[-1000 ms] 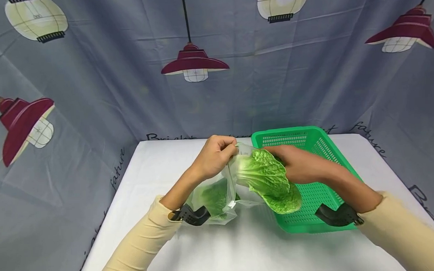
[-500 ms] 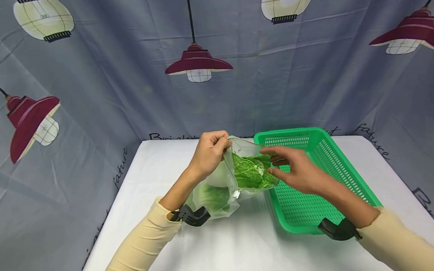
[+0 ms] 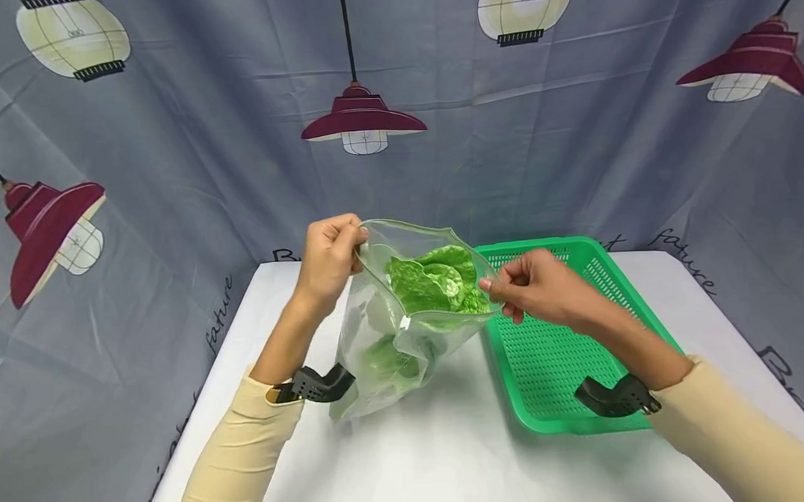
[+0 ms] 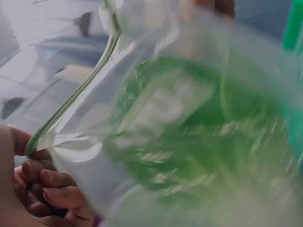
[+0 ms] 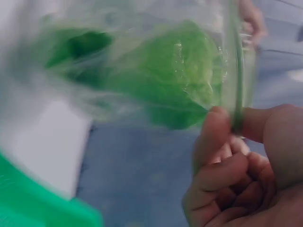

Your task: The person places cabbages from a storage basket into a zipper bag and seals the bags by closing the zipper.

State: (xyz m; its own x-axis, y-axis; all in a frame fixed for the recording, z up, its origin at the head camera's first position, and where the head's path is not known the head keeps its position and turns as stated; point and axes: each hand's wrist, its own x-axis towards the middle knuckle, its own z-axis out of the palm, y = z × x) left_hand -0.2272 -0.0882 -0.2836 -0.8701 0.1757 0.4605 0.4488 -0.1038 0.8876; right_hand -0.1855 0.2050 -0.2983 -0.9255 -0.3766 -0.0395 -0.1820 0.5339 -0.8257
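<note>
A clear zip bag (image 3: 380,372) with a green-edged mouth is held up over the table, its mouth spread wide. Leafy green lettuce (image 3: 437,279) fills it near the opening, and more pale green leaf shows through the plastic lower down. My left hand (image 3: 331,258) pinches the left corner of the bag's mouth, thumb against curled fingers. At the opposite corner my right hand (image 3: 534,286) grips the rim between thumb and forefinger, as the right wrist view also shows. A small white slider (image 3: 405,323) sits on the near rim.
A green perforated plastic basket (image 3: 576,371) stands on the right of the white table (image 3: 411,460), beneath my right forearm. A grey curtain (image 3: 249,138) printed with lamps surrounds the table's back and sides.
My right hand has let go of the lettuce, which now lies inside the bag, and has taken the bag's right corner. My left hand has moved left and up, spreading the mouth.
</note>
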